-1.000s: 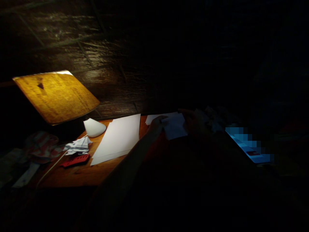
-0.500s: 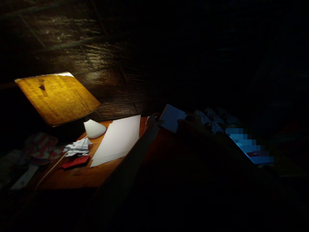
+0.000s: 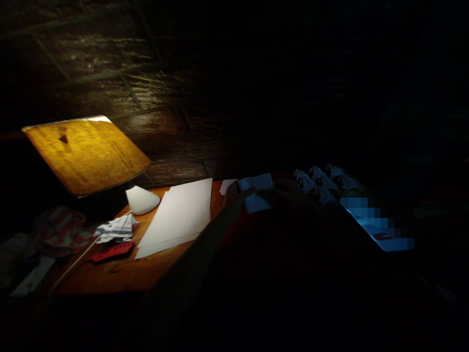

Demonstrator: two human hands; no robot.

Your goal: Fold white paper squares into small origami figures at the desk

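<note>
Between my two hands, over the dark part of the table, is a folded sheet of paper (image 3: 261, 183). My left hand (image 3: 234, 193) grips its left side, thumb lying across the front. On the right side, my right hand (image 3: 284, 190) pinches the paper; deep shadow hides most of its fingers. Left of my left forearm lies a stack of white paper sheets (image 3: 179, 210), lit by the lamp. Just behind my left hand shows a small piece of white paper (image 3: 226, 185). Several folded paper shapes (image 3: 318, 182) sit to the right of my right hand.
A lamp with a yellow shade (image 3: 91, 156) and white base (image 3: 142, 200) stands at left, its cord (image 3: 75, 261) crossing the wooden table (image 3: 146, 274). Near it are crumpled striped paper (image 3: 117, 229), a red object (image 3: 113, 252) and cloth (image 3: 60, 230). A lit screen (image 3: 381, 230) lies right.
The paper in my hands has been turned and tilted, and sits slightly lower. My hands moved with it. The folded shapes at right show more clearly as the view shifts slightly.
</note>
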